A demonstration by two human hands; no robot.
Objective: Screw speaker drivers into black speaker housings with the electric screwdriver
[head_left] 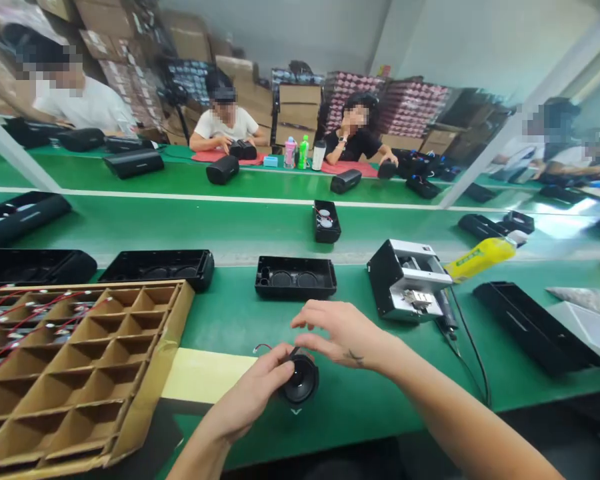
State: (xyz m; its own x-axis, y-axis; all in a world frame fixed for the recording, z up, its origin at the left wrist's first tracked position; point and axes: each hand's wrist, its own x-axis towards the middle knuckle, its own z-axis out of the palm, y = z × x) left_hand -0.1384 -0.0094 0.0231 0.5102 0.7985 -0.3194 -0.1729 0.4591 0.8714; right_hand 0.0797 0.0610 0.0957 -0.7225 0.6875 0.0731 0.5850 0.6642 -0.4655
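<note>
My left hand [263,377] grips a small round black speaker driver [300,381] by its left edge, thumb on top, just above the table. A thin red wire with a white connector [256,349] sticks out beyond my left fingertips. A narrow black strip [295,352] rises from the driver's upper edge. Over the far side of the driver, my right hand [337,333] hovers with fingers bent and a gap between thumb and forefinger. Its thumb tip is close to the strip; whether they touch I cannot tell. Farther ahead lies an open black speaker housing [296,279].
A divided cardboard box [95,380] with wired parts stands left, beside yellow paper [205,377]. At right are a black-and-silver tape dispenser-like machine [407,280], a yellow bottle [483,259], a corded tool [447,313] and a black housing [540,327]. Several people sit across the bench.
</note>
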